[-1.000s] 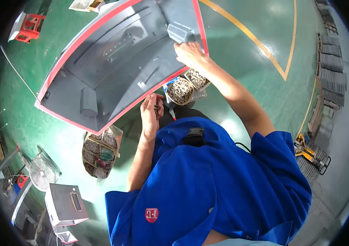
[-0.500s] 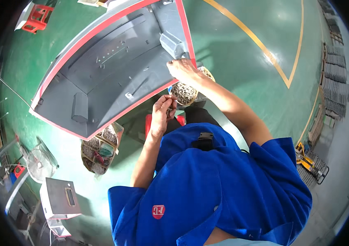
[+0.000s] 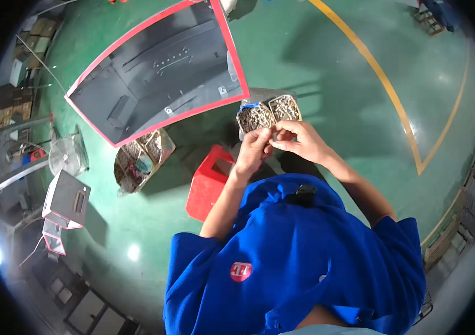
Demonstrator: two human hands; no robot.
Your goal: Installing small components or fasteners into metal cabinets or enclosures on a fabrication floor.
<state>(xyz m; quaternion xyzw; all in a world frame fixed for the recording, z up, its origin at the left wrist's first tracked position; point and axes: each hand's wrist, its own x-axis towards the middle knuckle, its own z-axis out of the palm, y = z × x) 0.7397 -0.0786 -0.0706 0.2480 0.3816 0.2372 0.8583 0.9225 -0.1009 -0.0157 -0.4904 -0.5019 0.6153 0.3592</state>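
My left hand [image 3: 253, 149] and my right hand [image 3: 303, 141] meet in front of me, fingertips pinched together. Whatever lies between the fingers is too small to make out. Just beyond them are two open containers: one [image 3: 256, 119] with a blue patch on its rim, the other [image 3: 285, 107] to its right, both full of small light-coloured pieces like screws or plugs. Farther off to the left lies a large grey curved housing [image 3: 153, 92] with red edging, its hollow inside facing up and bearing small holes and brackets. Neither hand touches it.
A red stool [image 3: 208, 187] stands left of my legs. Beyond it sits a divided container [image 3: 149, 159] of small parts, close to the housing's near edge. A fan [image 3: 67, 156] and a grey box [image 3: 66, 199] are at the left. Yellow lines [image 3: 374, 64] mark the green floor.
My right hand has come back from the housing's right edge to my left hand, and their fingertips now meet. The view has shifted, showing more of the red stool.
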